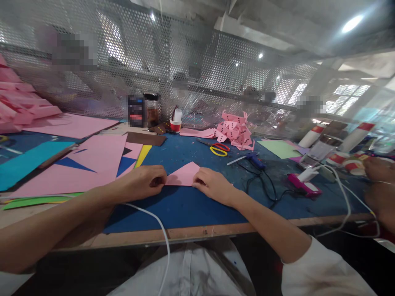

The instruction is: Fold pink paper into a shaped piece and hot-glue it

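A small piece of pink paper (182, 174) with a pointed top lies on the blue table mat between my hands. Its left end is pinched in my left hand (148, 181), whose fingers are curled closed. My right hand (211, 184) closes on the right end, with the fingertips partly hidden. The lower edge of the paper runs straight from one hand to the other. Beyond them lie scissors (219, 150) with red and yellow handles. Large pink sheets (92, 164) with cut-out gaps spread out left of my left hand.
A blue glue gun (255, 161) with a black cord and a magenta power strip (304, 186) lie to the right. Folded pink pieces (233, 130) are heaped at the back. A white cable (163, 230) crosses the table's front edge. Another person's hand (381, 172) is at far right.
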Demonstrator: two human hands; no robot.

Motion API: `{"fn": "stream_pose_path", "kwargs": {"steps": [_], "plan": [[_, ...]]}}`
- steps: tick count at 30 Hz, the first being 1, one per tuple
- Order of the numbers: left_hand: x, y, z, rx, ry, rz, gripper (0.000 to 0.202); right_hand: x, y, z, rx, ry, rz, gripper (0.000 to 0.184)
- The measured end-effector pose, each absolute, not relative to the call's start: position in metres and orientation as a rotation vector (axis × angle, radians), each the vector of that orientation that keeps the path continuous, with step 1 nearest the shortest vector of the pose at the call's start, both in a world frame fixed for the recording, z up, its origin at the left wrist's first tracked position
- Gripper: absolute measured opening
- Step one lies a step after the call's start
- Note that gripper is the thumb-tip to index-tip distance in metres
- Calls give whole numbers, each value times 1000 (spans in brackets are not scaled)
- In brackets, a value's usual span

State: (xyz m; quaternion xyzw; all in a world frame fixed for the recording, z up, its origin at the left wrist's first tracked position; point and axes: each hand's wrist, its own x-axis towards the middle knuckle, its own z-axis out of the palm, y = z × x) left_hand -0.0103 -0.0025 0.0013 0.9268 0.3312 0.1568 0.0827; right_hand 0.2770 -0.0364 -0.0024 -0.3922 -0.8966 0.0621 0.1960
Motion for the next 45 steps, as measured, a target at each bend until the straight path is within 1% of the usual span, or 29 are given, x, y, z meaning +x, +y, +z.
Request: {"fn": "stream_pose_path", "kwargs": {"steps": [6, 14, 17, 21, 24, 28, 38, 45], "plan": [[-10, -4, -1, 2749, 1001, 483, 9, 276, -38, -1, -1106, -2546, 163, 9], [-9, -5, -4, 2716, 999, 496, 9, 276, -33, -10, -1072, -2555, 102, 15], [-9, -5, -5, 2710, 1018, 476, 14, 276, -34, -10, -1078, -2543, 106, 14], [-9, -5, -5, 2683, 1029, 471, 16, 276, -38, -4, -1100, -2514, 195, 8], [-9, -5, -4, 2661, 997, 482, 17, 277, -41, 0, -1076, -2504, 265, 11], [-10, -4, -5, 2649, 981, 473, 22, 277, -40, 0, -1069, -2503, 243, 7], [-10, -3, -6, 2611, 993, 480, 24, 278, -37, -3, -1070, -2510, 251, 8], [-11, -1, -6, 2599, 1017, 490, 22, 276, -37, -1, -1129, -2497, 288, 8]]}}
